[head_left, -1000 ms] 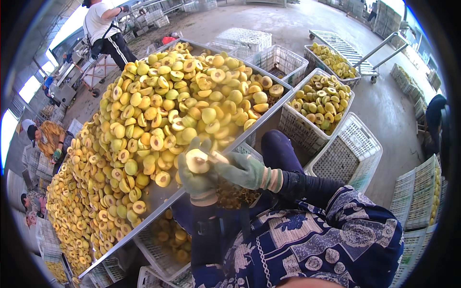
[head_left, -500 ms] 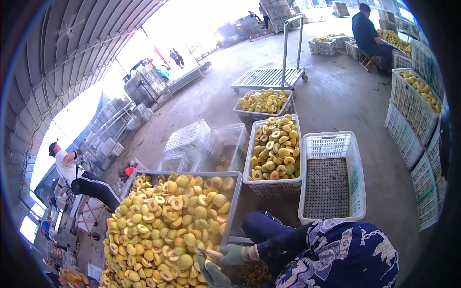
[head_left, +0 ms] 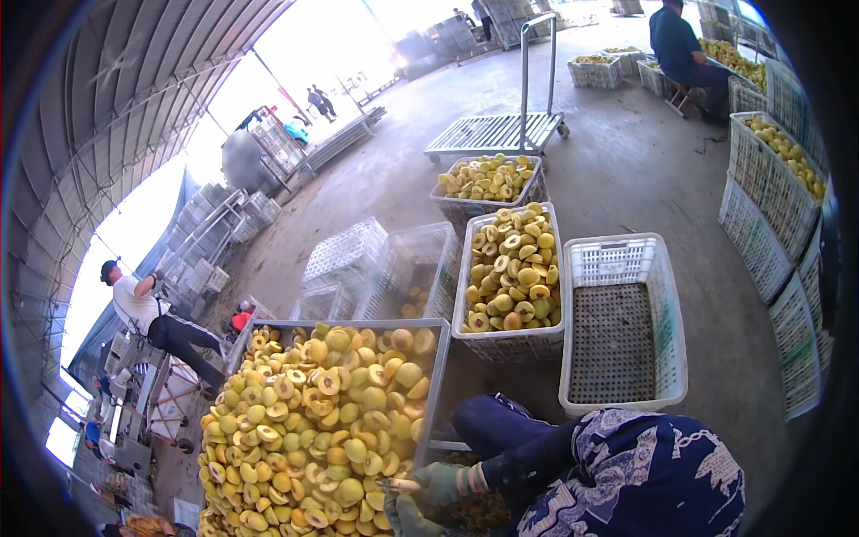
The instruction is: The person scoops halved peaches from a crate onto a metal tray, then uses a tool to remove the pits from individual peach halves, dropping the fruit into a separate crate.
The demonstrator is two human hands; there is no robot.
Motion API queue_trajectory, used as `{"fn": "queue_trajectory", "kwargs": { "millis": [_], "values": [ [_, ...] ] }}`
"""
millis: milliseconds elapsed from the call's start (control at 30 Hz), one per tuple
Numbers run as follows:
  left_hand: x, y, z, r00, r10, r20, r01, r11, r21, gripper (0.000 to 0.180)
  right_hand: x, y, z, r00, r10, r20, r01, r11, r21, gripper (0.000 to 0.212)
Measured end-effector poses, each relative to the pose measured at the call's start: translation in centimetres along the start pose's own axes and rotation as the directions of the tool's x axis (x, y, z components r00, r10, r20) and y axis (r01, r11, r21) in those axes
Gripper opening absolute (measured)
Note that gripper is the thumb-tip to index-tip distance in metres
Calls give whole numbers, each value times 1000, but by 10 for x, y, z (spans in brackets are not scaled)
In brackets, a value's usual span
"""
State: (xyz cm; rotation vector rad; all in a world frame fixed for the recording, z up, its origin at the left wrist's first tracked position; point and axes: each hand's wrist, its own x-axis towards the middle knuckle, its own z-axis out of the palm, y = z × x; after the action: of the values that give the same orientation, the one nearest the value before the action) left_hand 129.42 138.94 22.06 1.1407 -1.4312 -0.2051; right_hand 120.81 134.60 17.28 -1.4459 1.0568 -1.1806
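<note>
My right hand, in a grey-green glove with a striped cuff, grips a slim tan tool whose working end I cannot make out. Just below it, my gloved left hand is curled close to the tool; what it holds, if anything, is hidden. Both hands are at the near right edge of a large grey-rimmed bin heaped with halved yellow peaches, many showing cut faces and pit hollows. Beneath my right hand lies a brownish heap, blurred and partly covered by my arm.
Beyond the bin stand a white crate with a dark perforated bottom, a crate of peach halves, another full crate, and a flat trolley. Stacked crates line the right. One person sits there; another stands left.
The view has shifted slightly. Both hands have moved a little nearer and to the right, with the tool still in my right hand. The standing person at left has shifted posture.
</note>
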Motion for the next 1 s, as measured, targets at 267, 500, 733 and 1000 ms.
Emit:
{"fn": "queue_trajectory", "kwargs": {
  "millis": [267,500,733,1000],
  "values": [
    [-2,-4,4,1000,-15,5,15,1000,1,34,33,70,7,948,9,318,-65,984,164,39],
    [0,-4,7,1000,-12,-7,12,1000,17,33,18,22,2,970,101,221,-159,953,259,22],
    [-9,-5,4,1000,2,-25,-1,999,33,32,14,11,-6,935,256,244,-257,966,-30,31],
    [-22,-12,20,964,222,-143,-164,927,337,32,3,20,13,999,44,22,-37,964,-262,25]
  ]
}}
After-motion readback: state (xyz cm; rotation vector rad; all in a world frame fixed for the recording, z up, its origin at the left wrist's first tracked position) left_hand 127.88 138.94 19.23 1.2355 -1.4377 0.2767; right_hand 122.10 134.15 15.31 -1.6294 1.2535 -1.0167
